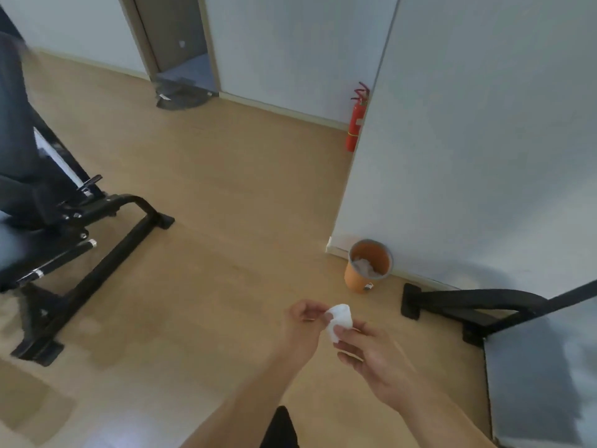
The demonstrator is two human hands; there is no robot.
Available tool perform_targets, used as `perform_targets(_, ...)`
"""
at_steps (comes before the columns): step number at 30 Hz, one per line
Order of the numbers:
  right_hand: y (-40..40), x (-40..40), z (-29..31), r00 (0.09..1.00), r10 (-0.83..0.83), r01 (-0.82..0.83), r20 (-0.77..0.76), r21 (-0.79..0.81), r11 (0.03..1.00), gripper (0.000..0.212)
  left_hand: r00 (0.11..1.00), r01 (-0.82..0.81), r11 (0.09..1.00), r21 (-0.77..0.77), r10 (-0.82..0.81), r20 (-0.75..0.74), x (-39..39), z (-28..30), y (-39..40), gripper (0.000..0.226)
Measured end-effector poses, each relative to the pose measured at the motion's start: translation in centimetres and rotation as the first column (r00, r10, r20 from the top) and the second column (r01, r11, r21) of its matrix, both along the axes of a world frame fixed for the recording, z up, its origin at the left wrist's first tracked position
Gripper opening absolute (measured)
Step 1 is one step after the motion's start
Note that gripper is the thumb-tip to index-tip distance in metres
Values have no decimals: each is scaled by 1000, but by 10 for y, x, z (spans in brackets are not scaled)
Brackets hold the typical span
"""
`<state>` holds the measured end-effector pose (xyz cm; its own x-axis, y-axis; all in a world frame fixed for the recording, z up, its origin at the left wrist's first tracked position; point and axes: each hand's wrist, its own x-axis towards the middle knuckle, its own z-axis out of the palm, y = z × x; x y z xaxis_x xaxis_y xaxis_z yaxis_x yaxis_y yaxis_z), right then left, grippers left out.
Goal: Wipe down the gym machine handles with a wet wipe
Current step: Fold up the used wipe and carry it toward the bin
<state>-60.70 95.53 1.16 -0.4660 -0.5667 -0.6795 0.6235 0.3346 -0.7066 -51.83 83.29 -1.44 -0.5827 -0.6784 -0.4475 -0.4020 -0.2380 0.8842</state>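
Observation:
A crumpled white wet wipe (340,318) is pinched between both hands over the wooden floor, low in the centre of the view. My left hand (302,331) grips its left edge with thumb and fingertips. My right hand (368,354) holds its lower right side with thumb and fingers. A black gym machine (80,221) with a padded seat and a chrome-tipped bar stands at the left, well away from both hands. No handle of it is near the wipe.
An orange waste bin (368,266) with crumpled white paper inside stands by the white wall corner, just beyond my hands. A second machine's black base (468,305) and grey pad lie at the right. A red fire extinguisher (355,119) stands further back near a doorway.

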Motion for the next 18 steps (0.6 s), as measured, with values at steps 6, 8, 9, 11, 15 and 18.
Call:
perform_targets(6, -53, -86, -55, 926, -325, 309, 192, 109, 945, 22, 931, 351, 936, -24, -346, 114, -98, -29, -72, 21)
perform_targets(8, -61, -113, -77, 860, -442, 406, 255, 182, 895, 25, 895, 426, 905, 11, -423, 140, -128, -38, -85, 21)
perform_targets(9, -65, -128, -88, 841, -473, 430, 263, 205, 879, 25, 884, 444, 896, 22, -442, 155, -145, -45, -90, 19)
perform_targets(11, -73, -160, -108, 819, -509, 459, 263, 231, 858, 22, 866, 465, 884, 38, -464, 189, -180, -57, -101, 10)
perform_targets(15, -84, -228, -147, 818, -522, 466, 240, 254, 847, 21, 861, 460, 885, 67, -463, 210, -254, -90, -115, 16)
perform_targets(18, -91, -274, -173, 848, -487, 419, 208, 298, 858, 14, 852, 451, 887, 101, -461, 246, -304, -108, -120, 9)
